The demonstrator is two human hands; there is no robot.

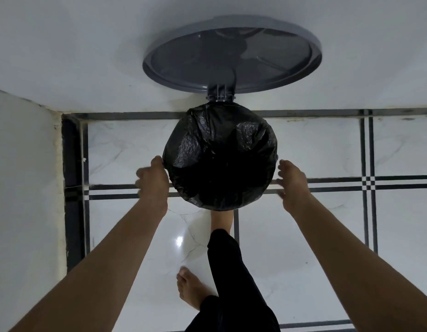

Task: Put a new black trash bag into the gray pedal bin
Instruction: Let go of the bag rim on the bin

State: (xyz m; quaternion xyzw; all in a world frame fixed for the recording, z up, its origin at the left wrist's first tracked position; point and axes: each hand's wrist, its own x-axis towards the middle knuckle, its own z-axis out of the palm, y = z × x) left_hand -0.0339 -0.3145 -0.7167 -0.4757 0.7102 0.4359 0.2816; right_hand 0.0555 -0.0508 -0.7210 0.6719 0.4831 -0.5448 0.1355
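Seen from above: the gray pedal bin stands upright on the tiled floor (303, 144) against the wall (87, 44), its long axis vertical and its mouth toward my camera. Its lid (231, 53) is tipped back against the wall. The black trash bag (219, 154) lines the mouth and is folded over the rim. My left hand (152, 180) pinches the bag's left edge; my right hand (291, 183) hovers just beside the right edge, fingers relaxed. One foot (220, 220) reaches under the bin's front.
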